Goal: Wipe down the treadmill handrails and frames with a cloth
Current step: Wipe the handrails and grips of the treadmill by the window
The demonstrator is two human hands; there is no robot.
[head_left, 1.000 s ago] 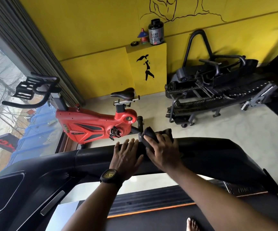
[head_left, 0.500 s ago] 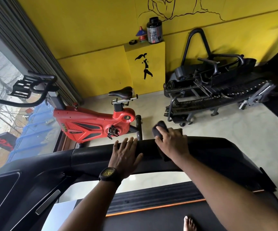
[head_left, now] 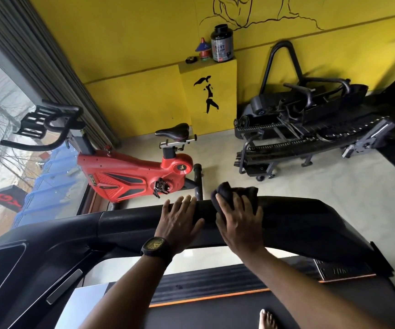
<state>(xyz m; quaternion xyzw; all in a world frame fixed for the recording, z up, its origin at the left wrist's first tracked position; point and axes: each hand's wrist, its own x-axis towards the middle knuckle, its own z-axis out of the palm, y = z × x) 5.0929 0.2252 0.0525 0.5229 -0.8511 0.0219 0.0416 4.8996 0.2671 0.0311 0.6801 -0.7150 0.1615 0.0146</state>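
Cloth (head_left: 238,192): dark, soft and bunched, it sits on top of the handrail (head_left: 305,219) under the right hand (head_left: 239,224). The fingers (head_left: 245,202) are spread and bent over the cloth, gripping it and pressing it to the rail, with folds bulging out past the fingertips. It looks light and limp, so it should mould to the rail's rounded top. It will likely slide easily on the smooth black surface, and a loose edge could slip free. A hold on the middle of the bundle, palm down, seems best.

Just beside it, the left hand (head_left: 179,222) lies flat on the same rail. Its fingers are straight and close together and hold nothing. A watch (head_left: 155,246) is on that wrist. The rail itself looks stiff and fixed, good to lean on. Beyond it stands a red bike (head_left: 130,176) on the floor.
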